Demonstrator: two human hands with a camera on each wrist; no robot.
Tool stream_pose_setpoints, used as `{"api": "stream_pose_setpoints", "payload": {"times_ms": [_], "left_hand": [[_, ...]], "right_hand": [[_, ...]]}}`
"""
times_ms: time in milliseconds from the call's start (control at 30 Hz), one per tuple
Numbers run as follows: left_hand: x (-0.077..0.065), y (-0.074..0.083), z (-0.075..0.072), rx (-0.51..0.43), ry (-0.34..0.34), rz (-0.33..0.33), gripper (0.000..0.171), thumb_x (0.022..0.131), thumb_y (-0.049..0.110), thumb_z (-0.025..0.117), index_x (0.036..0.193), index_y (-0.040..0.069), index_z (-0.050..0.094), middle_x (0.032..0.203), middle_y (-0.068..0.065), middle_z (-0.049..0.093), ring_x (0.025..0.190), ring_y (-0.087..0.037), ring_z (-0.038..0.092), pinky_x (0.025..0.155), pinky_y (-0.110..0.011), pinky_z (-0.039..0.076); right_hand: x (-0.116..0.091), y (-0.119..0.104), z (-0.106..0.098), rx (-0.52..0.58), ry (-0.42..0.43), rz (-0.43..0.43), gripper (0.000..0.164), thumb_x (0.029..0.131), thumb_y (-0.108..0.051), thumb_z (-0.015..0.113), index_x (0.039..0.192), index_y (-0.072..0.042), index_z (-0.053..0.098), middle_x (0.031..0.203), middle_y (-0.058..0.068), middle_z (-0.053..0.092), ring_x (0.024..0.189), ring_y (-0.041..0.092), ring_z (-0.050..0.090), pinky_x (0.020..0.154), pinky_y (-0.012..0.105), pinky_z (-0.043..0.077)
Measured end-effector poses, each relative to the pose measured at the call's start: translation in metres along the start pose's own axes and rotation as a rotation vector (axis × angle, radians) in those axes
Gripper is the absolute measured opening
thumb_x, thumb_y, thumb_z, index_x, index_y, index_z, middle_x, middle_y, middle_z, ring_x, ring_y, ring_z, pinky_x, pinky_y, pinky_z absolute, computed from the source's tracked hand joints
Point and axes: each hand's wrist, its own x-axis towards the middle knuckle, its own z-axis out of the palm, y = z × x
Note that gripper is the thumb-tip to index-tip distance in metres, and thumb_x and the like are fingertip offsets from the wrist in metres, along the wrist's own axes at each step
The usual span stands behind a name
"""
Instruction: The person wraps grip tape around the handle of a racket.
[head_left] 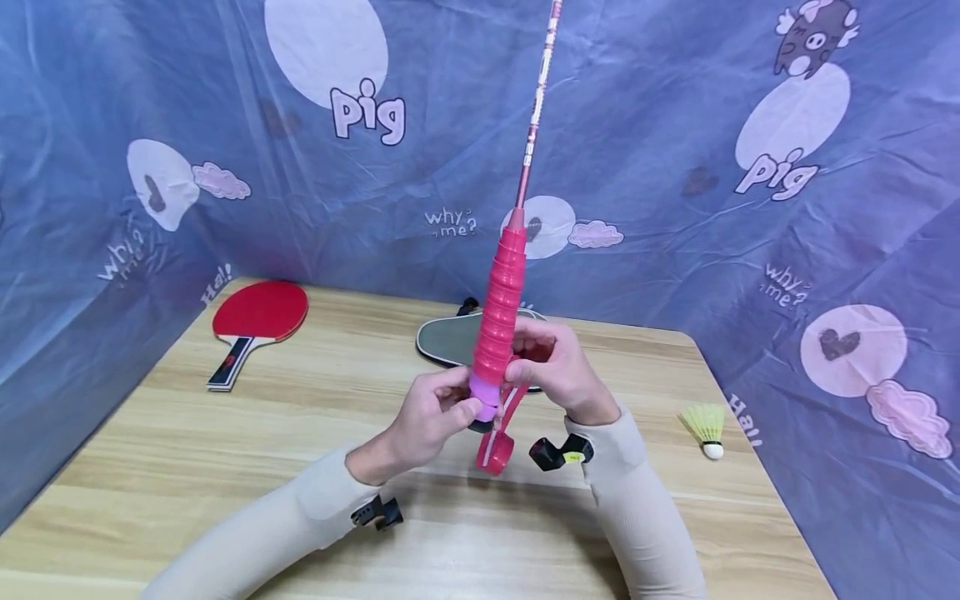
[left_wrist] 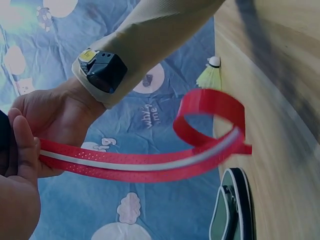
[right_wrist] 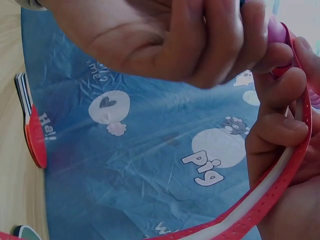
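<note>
1. On my screen far away, I see the racket (head_left: 516, 220) held up over the table (head_left: 262, 475). It leans a bit, with the handle low and the thin rod high.
2. I see the left hand (head_left: 435, 417) pinch the purple low end of the handle with thumb and fingers.
3. I see the right hand (head_left: 558, 367) just beside the handle, its thumb and fingers pinching red tape (head_left: 500, 308).
4. The tape goes round most of the handle. Its loose end hangs down with a white strip along it and ends in a curl (left_wrist: 207, 102). I cannot tell if the curl touches the table.
5. Behind the right hand, I see a green case (head_left: 446, 337) lying on the table.
6. A red bat (head_left: 261, 310) lies far left, and a yellow birdie (head_left: 705, 425) lies near the right edge.
</note>
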Motion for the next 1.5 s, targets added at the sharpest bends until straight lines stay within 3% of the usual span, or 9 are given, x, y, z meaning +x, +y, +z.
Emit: {"api": "stream_pose_setpoints", "payload": {"times_ms": [233, 467, 600, 767, 900, 1133, 1267, 1500], "left_hand": [[0.0, 0.002, -0.001, 0.006, -0.027, -0.035, 0.037, 0.097, 0.006, 0.046, 0.119, -0.023, 0.051, 0.096, -0.041, 0.057, 0.092, -0.003, 0.064, 0.083, -0.023, 0.06], [0.003, 0.004, 0.002, 0.083, 0.111, -0.06, 0.029, 0.096, 0.008, 0.066, 0.117, -0.011, 0.059, 0.101, -0.025, 0.062, 0.093, -0.008, 0.062, 0.085, -0.022, 0.058], [0.005, 0.004, 0.002, 0.102, 0.195, -0.031, 0.036, 0.09, 0.007, 0.075, 0.117, -0.011, 0.06, 0.1, -0.027, 0.063, 0.093, -0.006, 0.065, 0.085, -0.023, 0.061], [0.005, 0.005, 0.003, 0.144, 0.225, -0.015, 0.035, 0.089, 0.001, 0.074, 0.119, -0.011, 0.059, 0.102, -0.031, 0.065, 0.094, -0.006, 0.067, 0.086, -0.024, 0.061], [0.006, 0.005, 0.003, 0.216, 0.231, 0.008, 0.038, 0.083, -0.006, 0.076, 0.117, -0.008, 0.061, 0.099, -0.026, 0.067, 0.089, -0.008, 0.066, 0.082, -0.025, 0.061], [0.008, 0.001, 0.005, 0.361, 0.282, -0.017, 0.047, 0.071, 0.0, 0.09, 0.11, 0.003, 0.063, 0.091, -0.012, 0.071, 0.077, -0.01, 0.066, 0.075, -0.027, 0.062], [0.008, 0.001, 0.004, 0.363, 0.304, -0.031, 0.04, 0.075, 0.002, 0.088, 0.107, 0.004, 0.064, 0.089, -0.012, 0.071, 0.076, -0.011, 0.066, 0.074, -0.028, 0.062], [0.007, 0.0, 0.003, 0.313, 0.32, 0.005, 0.032, 0.078, -0.005, 0.082, 0.106, -0.003, 0.066, 0.087, -0.018, 0.071, 0.078, -0.006, 0.066, 0.074, -0.027, 0.063]], "right_hand": [[0.001, 0.001, 0.003, 0.008, 0.001, -0.039, 0.039, 0.088, -0.034, 0.079, 0.124, -0.02, 0.07, 0.103, -0.008, 0.076, 0.083, 0.005, 0.068, 0.069, 0.02, 0.057], [0.0, 0.003, -0.001, -0.044, 0.111, -0.065, 0.04, 0.086, -0.041, 0.08, 0.117, -0.018, 0.069, 0.095, -0.009, 0.074, 0.082, 0.004, 0.067, 0.069, 0.018, 0.057], [0.002, 0.003, -0.004, -0.048, 0.14, -0.063, 0.04, 0.086, -0.04, 0.08, 0.114, -0.015, 0.068, 0.093, -0.008, 0.073, 0.081, 0.005, 0.068, 0.069, 0.018, 0.058], [0.004, 0.002, -0.003, -0.034, 0.175, -0.057, 0.034, 0.085, -0.029, 0.081, 0.112, -0.014, 0.066, 0.093, -0.006, 0.072, 0.081, 0.007, 0.067, 0.07, 0.019, 0.058], [0.005, 0.003, -0.002, -0.061, 0.198, -0.044, 0.034, 0.083, -0.028, 0.081, 0.111, -0.015, 0.066, 0.091, -0.006, 0.072, 0.079, 0.006, 0.066, 0.068, 0.019, 0.057], [0.006, 0.006, -0.002, -0.106, 0.19, -0.042, 0.033, 0.084, -0.027, 0.081, 0.11, -0.014, 0.065, 0.087, -0.006, 0.07, 0.075, 0.005, 0.063, 0.063, 0.018, 0.054], [0.007, 0.006, -0.002, -0.125, 0.187, -0.029, 0.034, 0.084, -0.027, 0.082, 0.111, -0.015, 0.064, 0.088, -0.006, 0.07, 0.075, 0.006, 0.063, 0.063, 0.018, 0.054], [0.01, 0.008, -0.002, -0.106, 0.137, -0.045, 0.043, 0.082, -0.035, 0.085, 0.113, -0.015, 0.063, 0.093, -0.007, 0.072, 0.078, 0.005, 0.066, 0.064, 0.017, 0.055]]}}
